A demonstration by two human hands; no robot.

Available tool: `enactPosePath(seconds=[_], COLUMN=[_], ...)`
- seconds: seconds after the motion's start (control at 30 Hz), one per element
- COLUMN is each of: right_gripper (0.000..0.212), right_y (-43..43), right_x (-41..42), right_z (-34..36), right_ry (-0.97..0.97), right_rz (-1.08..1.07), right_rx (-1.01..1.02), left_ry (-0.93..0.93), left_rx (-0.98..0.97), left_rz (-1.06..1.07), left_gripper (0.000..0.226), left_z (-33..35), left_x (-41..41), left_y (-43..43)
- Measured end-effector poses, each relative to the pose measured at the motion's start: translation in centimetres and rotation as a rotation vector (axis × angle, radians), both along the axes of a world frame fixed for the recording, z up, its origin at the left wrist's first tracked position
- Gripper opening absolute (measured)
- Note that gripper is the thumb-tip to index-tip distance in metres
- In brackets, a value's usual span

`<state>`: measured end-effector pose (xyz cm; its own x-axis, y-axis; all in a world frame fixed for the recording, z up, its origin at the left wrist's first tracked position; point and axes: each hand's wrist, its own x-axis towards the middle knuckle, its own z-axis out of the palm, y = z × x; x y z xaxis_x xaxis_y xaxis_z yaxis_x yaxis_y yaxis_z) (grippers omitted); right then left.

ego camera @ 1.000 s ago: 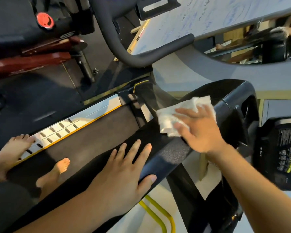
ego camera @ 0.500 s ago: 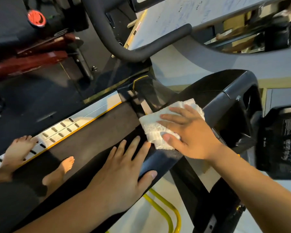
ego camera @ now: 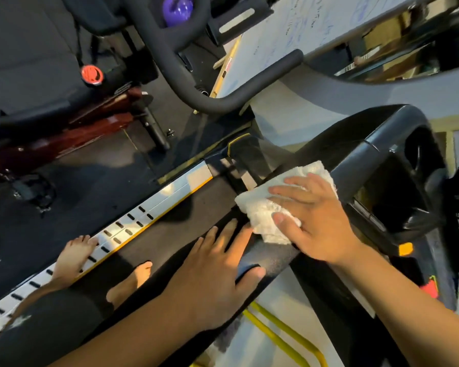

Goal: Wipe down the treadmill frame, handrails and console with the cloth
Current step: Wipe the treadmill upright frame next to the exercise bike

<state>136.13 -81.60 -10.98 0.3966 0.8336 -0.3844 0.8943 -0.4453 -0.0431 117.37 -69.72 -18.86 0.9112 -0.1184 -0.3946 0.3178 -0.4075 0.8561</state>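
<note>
A white cloth [ego camera: 260, 210] lies on the black padded handrail [ego camera: 270, 260] of the treadmill, where the rail meets the glossy black console [ego camera: 382, 160]. My right hand [ego camera: 318, 221] presses the cloth flat against the rail, fingers spread and the thumb on the cloth's near edge. Just below it, my left hand [ego camera: 223, 271] rests on the same handrail with straight fingers over the top and the thumb on the near side. Its fingertips almost touch the cloth.
The dark belt [ego camera: 170, 242] and a silver side rail [ego camera: 143, 218] run below, with my bare feet [ego camera: 74, 258] on them. A second curved handrail [ego camera: 223, 102] arches above. A red-framed machine [ego camera: 64, 133] stands left. Yellow tubing [ego camera: 281, 337] lies on the floor.
My right hand has slid the cloth down the handrail from the console toward my left hand. The left hand stays in place on the rail.
</note>
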Motion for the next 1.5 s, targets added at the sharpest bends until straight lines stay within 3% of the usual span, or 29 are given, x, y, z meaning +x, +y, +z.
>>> enactPosePath(seconds=[0.13, 0.23, 0.4, 0.5, 0.63, 0.73, 0.9, 1.03, 1.13, 1.23, 1.33, 1.4, 1.5], right_gripper=[0.066, 0.062, 0.044, 0.045, 0.055, 0.046, 0.038, 0.053, 0.063, 0.065, 0.048, 0.054, 0.075], right_y=[-0.3, -0.7, -3.5, -5.7, -6.0, -4.6, -5.1, -3.4, -2.4, -2.8, -2.9, -3.1, -3.8], right_x=[9.5, 9.7, -1.6, 0.1, 5.0, 4.0, -3.5, -12.4, -13.1, -9.2, -8.5, -9.4, -8.3], right_z=[0.1, -0.3, -0.3, 0.0, -1.7, -3.8, -6.7, -9.0, -10.0, -9.1, -9.9, -11.1, -12.2], right_ry=[-0.201, -0.261, -0.079, -0.014, -0.198, -0.263, -0.149, 0.322, 0.681, 0.867, 1.023, 0.971, 0.862], right_rz=[-0.201, -0.255, -0.167, -0.073, -0.400, -0.658, -0.769, -1.060, -1.402, -1.623, -1.686, -1.698, -1.637], right_rx=[-0.209, -0.240, 0.197, 0.222, 0.379, 0.576, 0.975, 1.336, 1.571, 1.560, 1.657, 1.600, 1.422], left_ry=[0.052, 0.057, 0.039, 0.015, 0.009, -0.004, -0.059, -0.179, -0.219, -0.312, -0.381, -0.423, -0.419], left_rx=[-0.041, -0.069, 0.015, -0.011, 0.050, 0.129, 0.334, 0.466, 0.545, 0.692, 0.801, 0.895, 0.855], left_rz=[0.021, 0.013, 0.009, 0.037, 0.077, 0.110, 0.032, -0.037, -0.058, -0.133, -0.236, -0.246, -0.195], left_gripper=[0.070, 0.081, 0.070, 0.069, 0.065, 0.064, 0.069, 0.051, 0.061, 0.065, 0.068, 0.071, 0.069], left_z=[0.4, -0.3, 0.2, 0.4, 0.8, 1.1, 2.4, 4.1, 4.6, 4.2, 4.4, 4.7, 4.7], left_x=[0.0, 0.3, 0.1, 0.0, -0.2, -0.2, 0.1, 3.5, 6.8, 9.4, 11.5, 11.9, 11.5], left_y=[-0.1, -0.3, -0.2, -0.2, -0.4, -0.4, -0.5, -2.8, -5.1, -6.4, -7.5, -8.3, -9.0])
